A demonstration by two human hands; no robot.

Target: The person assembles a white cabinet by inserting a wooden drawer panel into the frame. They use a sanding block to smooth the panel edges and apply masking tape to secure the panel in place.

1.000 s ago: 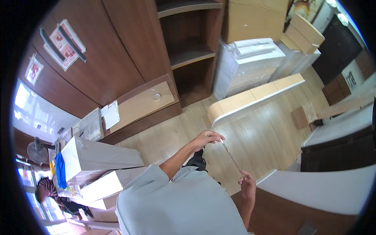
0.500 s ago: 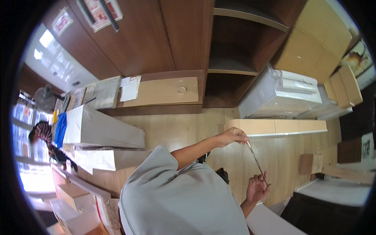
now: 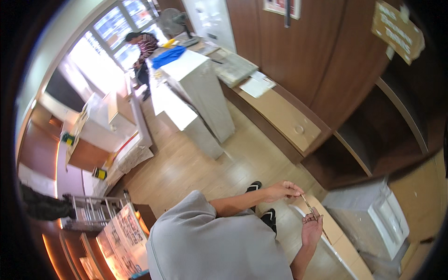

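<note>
A thin brown stick (image 3: 305, 202) with pale patches slants between my two hands. My left hand (image 3: 283, 190) pinches its upper end with closed fingertips. Lower down, the fingers of my right hand (image 3: 311, 227) curl round the stick near its middle, palm partly turned up. The far end runs on past my right hand. Whether the stick is a slim brush or a plain rod cannot be made out. Below my hands lies a long, low, pale wood-coloured panel (image 3: 335, 223) with a white edge, on the wooden floor.
Wrapped white cabinets (image 3: 200, 88) stand ahead, with a blue cloth (image 3: 169, 56) on top. A person (image 3: 142, 49) in a striped top is near the bright glass doors. A low bench (image 3: 275, 109) runs along brown cupboards. A stepladder (image 3: 95, 210) stands at left; a wrapped white box (image 3: 368, 217) at right.
My view has swung left, bringing the doors and stepladder in. My hands have come closer together; my right hand has slid up the stick, so its end now sticks out beyond that hand.
</note>
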